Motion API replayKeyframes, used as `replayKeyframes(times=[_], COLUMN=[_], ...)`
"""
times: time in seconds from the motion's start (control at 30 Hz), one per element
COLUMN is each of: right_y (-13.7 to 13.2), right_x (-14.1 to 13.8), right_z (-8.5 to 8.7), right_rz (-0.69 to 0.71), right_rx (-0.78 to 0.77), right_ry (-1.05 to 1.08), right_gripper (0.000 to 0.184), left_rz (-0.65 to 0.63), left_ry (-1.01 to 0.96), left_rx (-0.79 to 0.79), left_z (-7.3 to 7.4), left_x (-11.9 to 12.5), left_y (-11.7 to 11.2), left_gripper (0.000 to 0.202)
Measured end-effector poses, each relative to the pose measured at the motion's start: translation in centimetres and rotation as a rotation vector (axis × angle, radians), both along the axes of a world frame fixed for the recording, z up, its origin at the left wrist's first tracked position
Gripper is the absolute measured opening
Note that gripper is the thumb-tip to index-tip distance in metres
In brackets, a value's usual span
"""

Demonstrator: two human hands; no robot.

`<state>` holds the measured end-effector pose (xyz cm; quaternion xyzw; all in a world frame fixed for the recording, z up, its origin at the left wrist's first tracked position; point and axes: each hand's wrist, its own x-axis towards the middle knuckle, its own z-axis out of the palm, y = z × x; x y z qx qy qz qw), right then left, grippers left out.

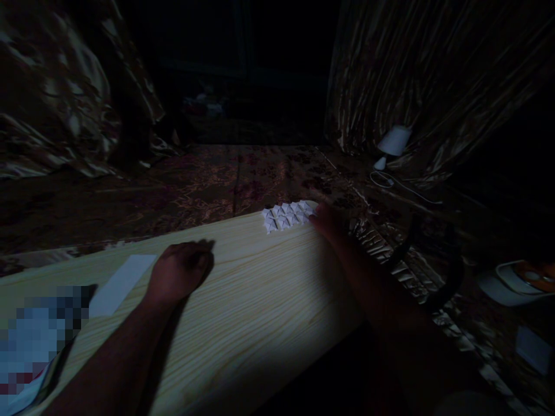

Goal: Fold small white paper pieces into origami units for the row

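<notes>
White paper [293, 217], creased into small peaked pieces, stands in two close-set rows just beside the centre of the view, near the far edge of a pale, wood-grained desk [243, 312]. Clock positions are read about that centre. At 3 o'clock, the right hand [328, 222] reaches the right-hand end of the rows, its thumb and fingers at the last pieces; whether it pinches one or merely touches it cannot be told in the dim light. At 8 o'clock, the left hand [177, 270] lies over the desk well apart from the rows, its fingers curled inward; shadow hides whether anything is held. Just beside it, farther out along 8 o'clock, a flat white strip [124, 285] lies slantwise, followed by a pixelated object [34, 346] near the corner, its details unreadable. Beyond the desk, toward 10 o'clock, spreads a dark patterned carpet [217, 179]. A small white lamp [394, 141] with a looped cord [385, 184] stands at 2 o'clock. Patterned drapery hangs on both sides: one curtain [65, 86] at 10 o'clock, another curtain [411, 69] between 1 and 2. Between 3 and 4 o'clock sits an orange-and-white object [515, 283].
</notes>
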<state>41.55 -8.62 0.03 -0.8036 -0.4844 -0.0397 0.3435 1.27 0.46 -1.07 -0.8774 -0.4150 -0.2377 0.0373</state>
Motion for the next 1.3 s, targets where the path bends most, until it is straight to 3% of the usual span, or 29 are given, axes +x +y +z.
replayKeyframes(times=[0.13,0.23,0.4,0.8,1.0,1.2,1.3], right_y=[-0.3,-0.6,-1.3,-4.3,-2.9,0.3,2.6], right_x=[-0.6,-1.4,-4.3,-15.3,-19.2,-22.6,-23.8], right_z=[0.1,0.6,1.5,1.7,1.6,0.9,0.6], right_rz=[-0.077,-0.053,-0.075,0.256,0.399,0.459,0.459], right_rx=[-0.060,-0.078,-0.103,-0.183,-0.218,-0.159,-0.149], right_ry=[-0.037,-0.029,-0.093,-0.195,-0.173,-0.148,-0.024], right_gripper=[0.021,0.024,0.027,0.017,0.014,0.007,0.009], left_rz=[-0.018,-0.031,-0.032,-0.007,0.070,-0.052,-0.065], left_ry=[0.002,-0.006,-0.022,0.037,0.054,-0.057,-0.143], left_rx=[-0.015,-0.022,-0.015,0.000,-0.075,-0.152,-0.165], left_z=[0.0,0.0,0.1,1.1,2.1,1.8,1.4], left_x=[0.1,0.1,0.1,0.7,1.0,-0.1,-1.2], left_y=[0.0,-0.1,-0.2,-1.5,-3.0,-3.8,-4.1], left_gripper=[0.026,0.027,0.028,0.033,0.033,0.034,0.034])
